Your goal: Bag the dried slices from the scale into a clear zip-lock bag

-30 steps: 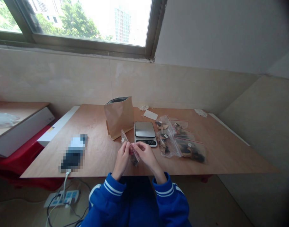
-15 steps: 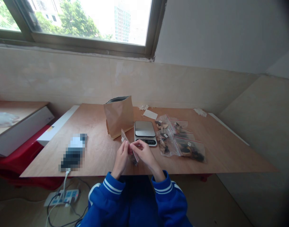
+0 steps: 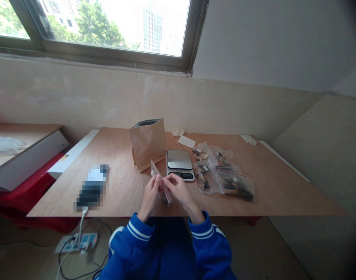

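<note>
At the near edge of the wooden table (image 3: 122, 194), my left hand (image 3: 151, 194) and right hand (image 3: 178, 190) still pinch the small zip bag (image 3: 165, 191) along its red seal, barely shifted from a second ago; scale (image 3: 179, 164) and filled bags (image 3: 224, 179) lie just beyond.

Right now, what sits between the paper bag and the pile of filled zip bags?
The scale, in the head view, between paper bag and zip bags.

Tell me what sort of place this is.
Probably a makeshift packing spot in a bare room: a plywood table under a window, with a digital scale, a kraft paper bag and filled zip bags.
</note>
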A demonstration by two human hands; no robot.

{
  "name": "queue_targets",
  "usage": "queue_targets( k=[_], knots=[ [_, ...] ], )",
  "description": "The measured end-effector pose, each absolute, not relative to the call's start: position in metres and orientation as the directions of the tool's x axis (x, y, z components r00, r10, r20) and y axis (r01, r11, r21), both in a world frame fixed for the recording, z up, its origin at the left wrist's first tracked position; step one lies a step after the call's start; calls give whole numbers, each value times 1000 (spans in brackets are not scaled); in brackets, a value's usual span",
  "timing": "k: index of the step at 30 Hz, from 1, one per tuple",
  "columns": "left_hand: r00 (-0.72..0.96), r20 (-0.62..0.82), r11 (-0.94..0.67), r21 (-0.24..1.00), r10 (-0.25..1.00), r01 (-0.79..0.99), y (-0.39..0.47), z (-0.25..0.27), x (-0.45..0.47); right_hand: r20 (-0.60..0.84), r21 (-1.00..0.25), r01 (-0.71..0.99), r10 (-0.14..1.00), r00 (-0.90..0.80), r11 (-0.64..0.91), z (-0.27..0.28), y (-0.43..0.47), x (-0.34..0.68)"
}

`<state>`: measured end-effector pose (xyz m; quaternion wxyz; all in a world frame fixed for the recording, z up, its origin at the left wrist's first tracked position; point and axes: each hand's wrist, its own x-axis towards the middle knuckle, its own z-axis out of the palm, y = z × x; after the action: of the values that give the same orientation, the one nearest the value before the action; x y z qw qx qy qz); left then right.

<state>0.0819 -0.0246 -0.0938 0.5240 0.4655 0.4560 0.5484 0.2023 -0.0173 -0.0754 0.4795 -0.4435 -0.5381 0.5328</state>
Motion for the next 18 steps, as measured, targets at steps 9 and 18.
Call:
queue_targets(
  k=[9,18],
  knots=[
    [-102,114,-118,992,988,-37,-27,-89,78,193,-941,305,973,130,146,-73,-14,208],
    [-266,191,-215,975,945,-63,-27,-95,62,232,-973,34,951,204,230,-54,-13,229]
  ],
)
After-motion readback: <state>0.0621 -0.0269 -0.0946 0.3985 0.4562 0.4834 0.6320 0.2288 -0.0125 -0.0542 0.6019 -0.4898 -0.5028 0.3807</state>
